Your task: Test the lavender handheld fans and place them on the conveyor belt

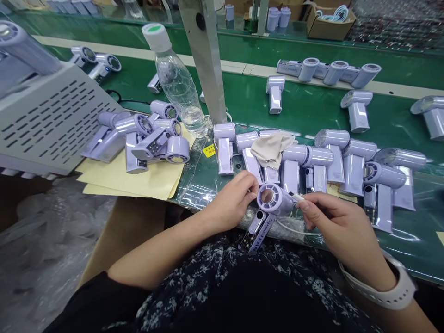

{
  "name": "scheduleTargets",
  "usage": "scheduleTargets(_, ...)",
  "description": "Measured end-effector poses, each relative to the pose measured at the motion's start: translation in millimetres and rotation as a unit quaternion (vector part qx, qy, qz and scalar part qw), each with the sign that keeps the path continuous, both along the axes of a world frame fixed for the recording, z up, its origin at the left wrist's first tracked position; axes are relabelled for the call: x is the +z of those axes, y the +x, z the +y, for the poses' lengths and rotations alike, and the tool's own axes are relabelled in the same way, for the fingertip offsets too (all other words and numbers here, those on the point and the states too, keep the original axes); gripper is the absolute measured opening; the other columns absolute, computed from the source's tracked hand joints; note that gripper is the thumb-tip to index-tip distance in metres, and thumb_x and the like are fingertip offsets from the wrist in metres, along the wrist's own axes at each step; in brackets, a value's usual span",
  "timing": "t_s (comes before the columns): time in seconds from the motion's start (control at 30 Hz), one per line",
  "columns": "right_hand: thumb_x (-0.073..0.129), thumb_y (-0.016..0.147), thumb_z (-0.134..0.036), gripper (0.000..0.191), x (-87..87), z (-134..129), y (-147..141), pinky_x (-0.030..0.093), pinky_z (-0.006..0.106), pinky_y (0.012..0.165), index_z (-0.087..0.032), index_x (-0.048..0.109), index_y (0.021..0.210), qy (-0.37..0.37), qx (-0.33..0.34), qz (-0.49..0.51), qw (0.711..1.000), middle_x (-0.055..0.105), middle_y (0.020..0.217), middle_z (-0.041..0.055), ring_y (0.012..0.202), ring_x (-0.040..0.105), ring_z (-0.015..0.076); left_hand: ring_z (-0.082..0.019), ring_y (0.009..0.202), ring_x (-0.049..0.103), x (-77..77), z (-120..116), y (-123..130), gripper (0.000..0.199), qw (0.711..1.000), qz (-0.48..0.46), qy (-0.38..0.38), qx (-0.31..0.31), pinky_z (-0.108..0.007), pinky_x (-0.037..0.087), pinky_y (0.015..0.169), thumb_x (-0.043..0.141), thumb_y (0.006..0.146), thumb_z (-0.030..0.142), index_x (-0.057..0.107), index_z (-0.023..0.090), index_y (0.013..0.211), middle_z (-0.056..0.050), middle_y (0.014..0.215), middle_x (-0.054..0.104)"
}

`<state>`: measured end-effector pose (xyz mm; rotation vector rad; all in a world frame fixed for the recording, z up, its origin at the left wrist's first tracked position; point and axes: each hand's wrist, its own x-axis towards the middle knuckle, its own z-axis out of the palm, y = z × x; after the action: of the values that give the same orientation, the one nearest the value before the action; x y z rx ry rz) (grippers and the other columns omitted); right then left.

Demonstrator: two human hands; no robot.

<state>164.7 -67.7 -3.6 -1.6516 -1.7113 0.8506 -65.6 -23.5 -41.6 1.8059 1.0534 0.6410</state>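
A lilac handheld fan (266,208) sits tilted at the bench's front edge, its round grille up and its handle pointing down toward my lap. At the left rim of its head, my left hand (234,199) is closed with curled fingers; the fingertips are partly hidden. On the other side, my right hand (333,219) pinches a white cable plug (297,197) against the right end of the fan head. Its white cable (298,231) loops below. A grey cloth (272,149) lies over several fans just behind.
More lilac fans (354,159) stand in a row to the right. Others are piled on yellow paper (135,185) at left, beside a slotted grey box (65,115). A clear bottle (178,83) and a metal post (206,60) rise behind. Fans line the green conveyor (312,106).
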Motion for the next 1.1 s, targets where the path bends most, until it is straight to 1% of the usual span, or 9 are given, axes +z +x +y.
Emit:
scheduleTargets(0.17, 0.063, 0.09, -0.043, 0.03, -1.6, 0.0, -1.3, 0.041, 0.025, 0.048, -0.023, 0.07, 0.069, 0.001, -0.001, 0.0, 1.0, 0.061, 0.051, -0.0023, 0.048, 0.055, 0.0156, -0.02, 0.09, 0.049, -6.3, -1.7, -2.8, 0.017, 1.0, -0.006, -0.002, 0.013, -0.036, 0.04, 0.083, 0.044, 0.091, 0.007, 0.045, 0.021, 0.083, -0.005, 0.096, 0.052)
scheduleTargets(0.27, 0.063, 0.089, -0.044, 0.029, -2.6, -1.1, -0.9, 0.041, 0.025, 0.048, -0.023, 0.07, 0.07, -0.005, -0.002, -0.001, 1.0, 0.061, 0.051, -0.0023, 0.048, 0.055, 0.0161, -0.019, 0.088, 0.05, -13.2, -4.1, -4.3, 0.017, 0.999, -0.029, 0.011, 0.027, -0.035, 0.041, 0.081, 0.044, 0.091, 0.008, 0.044, 0.022, 0.082, -0.004, 0.094, 0.052)
scheduleTargets(0.43, 0.062, 0.09, -0.044, 0.03, -3.3, -2.9, -0.4, 0.041, 0.025, 0.047, -0.023, 0.07, 0.07, -0.012, -0.004, -0.001, 1.0, 0.061, 0.051, -0.0021, 0.047, 0.055, 0.0161, -0.015, 0.075, 0.048, -27.5, -11.9, -4.8, 0.018, 0.994, -0.08, 0.025, 0.072, -0.032, 0.041, 0.072, 0.042, 0.099, 0.016, 0.044, 0.021, 0.082, -0.003, 0.093, 0.054)
scheduleTargets(0.5, 0.062, 0.09, -0.044, 0.03, -3.9, -2.5, -1.3, 0.041, 0.026, 0.048, -0.023, 0.07, 0.07, -0.015, 0.0, 0.0, 1.0, 0.061, 0.052, -0.002, 0.048, 0.055, 0.0161, -0.013, 0.07, 0.047, -32.6, -15.7, -4.4, 0.018, 0.99, -0.113, 0.005, 0.084, -0.031, 0.041, 0.068, 0.042, 0.101, 0.02, 0.044, 0.022, 0.083, -0.003, 0.095, 0.057)
scheduleTargets(0.6, 0.063, 0.091, -0.044, 0.03, -5.0, -1.4, -3.1, 0.04, 0.026, 0.047, -0.023, 0.07, 0.071, -0.022, 0.007, 0.005, 1.0, 0.06, 0.052, -0.0022, 0.048, 0.053, 0.0158, -0.01, 0.061, 0.045, -37.0, -19.4, -3.3, 0.018, 0.978, -0.174, -0.061, 0.099, -0.028, 0.039, 0.059, 0.045, 0.102, 0.027, 0.043, 0.022, 0.085, -0.001, 0.091, 0.058)
scheduleTargets(0.67, 0.063, 0.091, -0.045, 0.03, -5.6, -1.1, -3.5, 0.039, 0.026, 0.048, -0.023, 0.07, 0.071, -0.024, 0.008, 0.007, 1.0, 0.059, 0.052, -0.0023, 0.048, 0.052, 0.0158, -0.01, 0.059, 0.046, -37.2, -19.7, -2.5, 0.018, 0.967, -0.206, -0.111, 0.103, -0.026, 0.039, 0.055, 0.046, 0.102, 0.03, 0.043, 0.022, 0.086, 0.0, 0.087, 0.058)
scheduleTargets(0.73, 0.063, 0.091, -0.046, 0.031, -5.9, -1.4, -2.9, 0.04, 0.027, 0.048, -0.023, 0.07, 0.072, -0.024, 0.008, 0.006, 1.0, 0.059, 0.053, -0.002, 0.049, 0.053, 0.0161, -0.01, 0.059, 0.047, -35.5, -18.6, -2.0, 0.017, 0.96, -0.219, -0.141, 0.106, -0.025, 0.04, 0.054, 0.047, 0.1, 0.029, 0.042, 0.023, 0.085, 0.001, 0.084, 0.057)
scheduleTargets(0.9, 0.063, 0.091, -0.046, 0.031, -6.1, -1.7, -2.2, 0.041, 0.028, 0.05, -0.023, 0.071, 0.073, -0.024, 0.008, 0.001, 1.0, 0.06, 0.053, -0.0015, 0.05, 0.054, 0.0168, -0.009, 0.058, 0.051, -29.3, -16.4, -2.2, 0.016, 0.969, -0.166, -0.138, 0.121, -0.024, 0.043, 0.057, 0.042, 0.097, 0.016, 0.043, 0.022, 0.083, 0.003, 0.076, 0.056)
scheduleTargets(1.1, 0.064, 0.089, -0.047, 0.03, -5.1, 0.7, 0.0, 0.042, 0.029, 0.049, -0.024, 0.072, 0.073, -0.021, -0.004, -0.01, 1.0, 0.062, 0.053, -0.001, 0.049, 0.056, 0.0178, -0.01, 0.058, 0.053, -25.2, -19.4, -5.8, 0.014, 0.976, -0.123, -0.136, 0.117, -0.025, 0.045, 0.058, 0.043, 0.096, 0.015, 0.045, 0.022, 0.084, 0.004, 0.073, 0.056)
